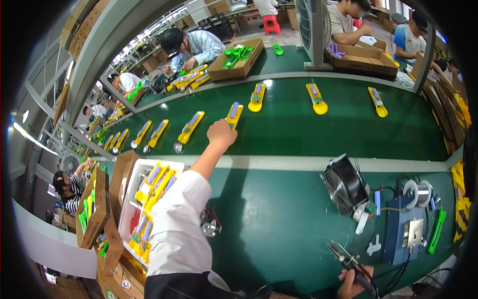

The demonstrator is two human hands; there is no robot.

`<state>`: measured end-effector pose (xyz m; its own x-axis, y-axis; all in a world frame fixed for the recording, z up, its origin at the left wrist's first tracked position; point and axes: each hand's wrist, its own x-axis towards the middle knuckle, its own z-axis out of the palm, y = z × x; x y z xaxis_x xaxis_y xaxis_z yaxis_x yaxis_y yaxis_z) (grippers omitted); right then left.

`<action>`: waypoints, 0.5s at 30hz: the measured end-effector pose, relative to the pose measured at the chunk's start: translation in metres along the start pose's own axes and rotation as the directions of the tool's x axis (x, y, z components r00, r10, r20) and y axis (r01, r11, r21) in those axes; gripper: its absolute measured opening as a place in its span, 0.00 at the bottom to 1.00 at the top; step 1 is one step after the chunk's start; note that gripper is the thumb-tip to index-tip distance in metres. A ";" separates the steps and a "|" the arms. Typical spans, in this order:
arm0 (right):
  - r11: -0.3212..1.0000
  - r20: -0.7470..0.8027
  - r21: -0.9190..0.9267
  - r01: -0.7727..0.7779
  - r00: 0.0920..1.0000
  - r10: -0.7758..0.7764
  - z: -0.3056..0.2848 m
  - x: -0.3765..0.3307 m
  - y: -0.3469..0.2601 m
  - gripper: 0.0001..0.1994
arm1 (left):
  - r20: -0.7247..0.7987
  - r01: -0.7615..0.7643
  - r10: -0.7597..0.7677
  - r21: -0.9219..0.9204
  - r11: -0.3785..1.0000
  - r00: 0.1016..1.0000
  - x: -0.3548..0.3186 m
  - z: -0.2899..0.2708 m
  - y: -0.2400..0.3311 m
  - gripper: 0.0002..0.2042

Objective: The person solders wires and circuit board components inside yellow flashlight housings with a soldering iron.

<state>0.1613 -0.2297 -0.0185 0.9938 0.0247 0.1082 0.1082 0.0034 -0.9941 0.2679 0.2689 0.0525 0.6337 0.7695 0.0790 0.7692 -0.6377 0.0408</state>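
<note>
Stretched out over the green conveyor belt [279, 129], my left hand [222, 133] has its fingers closed on the near end of a yellow flashlight housing [236, 112]. A purple battery cell lies in that housing; its near end is hidden by my hand. At the lower right, my right hand [350, 286] grips the black handle of a soldering iron [354, 271], whose metal tip points up and left above the green bench. Several similar yellow housings lie spaced along the belt, some on the left with round silver reflectors [178, 148] at their ends.
Beside my left arm is a white tray [130, 192] of yellow housings, with cardboard boxes [113, 246] around it. A black fan [343, 184], a blue soldering station [397, 234] and a solder spool [423, 193] occupy the right bench. Several people work beyond the belt.
</note>
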 end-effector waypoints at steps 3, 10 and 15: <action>0.997 -0.043 -0.033 0.073 0.996 -0.074 0.015 0.017 -0.029 0.13 | -0.001 0.035 -0.035 -0.036 0.999 0.999 0.041 0.021 0.010 0.15; 0.991 -0.070 -0.117 0.063 0.995 -0.071 0.016 0.024 -0.027 0.16 | -0.187 -0.147 0.141 -0.017 0.989 0.972 0.102 0.032 0.094 0.17; 0.995 -0.151 -0.093 0.020 0.988 -0.034 0.011 0.021 -0.019 0.17 | -0.140 -0.160 0.167 0.058 0.985 0.976 0.109 0.072 0.090 0.17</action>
<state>0.1795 -0.2179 0.0023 0.9819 -0.1268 0.1407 0.1300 -0.0892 -0.9875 0.4126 0.2980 -0.0067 0.7354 0.6399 0.2230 0.6613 -0.7496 -0.0299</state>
